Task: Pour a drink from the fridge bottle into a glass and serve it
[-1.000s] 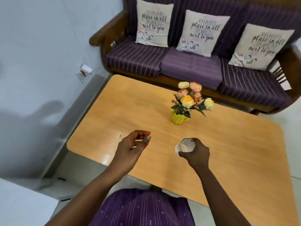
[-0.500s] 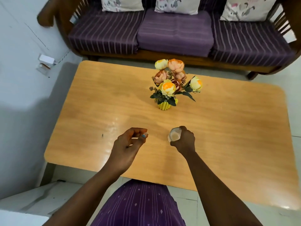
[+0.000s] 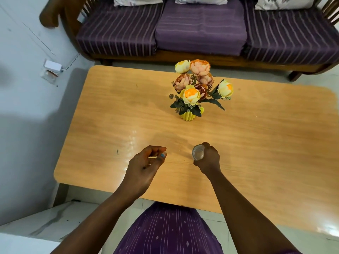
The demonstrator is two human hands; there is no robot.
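Fingers of the right hand [image 3: 208,158] were wrapped around a small glass [image 3: 198,152] holding a pale drink, kept low over the near part of the wooden worktop [image 3: 256,143]; whether its base touched the surface could not be told. Beside it, apart, the left hand [image 3: 145,165] was held loosely curled with nothing in it, thumb and fingertips almost meeting. Farther back, near the middle of the worktop, flowers [image 3: 199,87] stood in a yellow vase [image 3: 188,117]. A purple striped sofa [image 3: 200,28] lay beyond the far edge.
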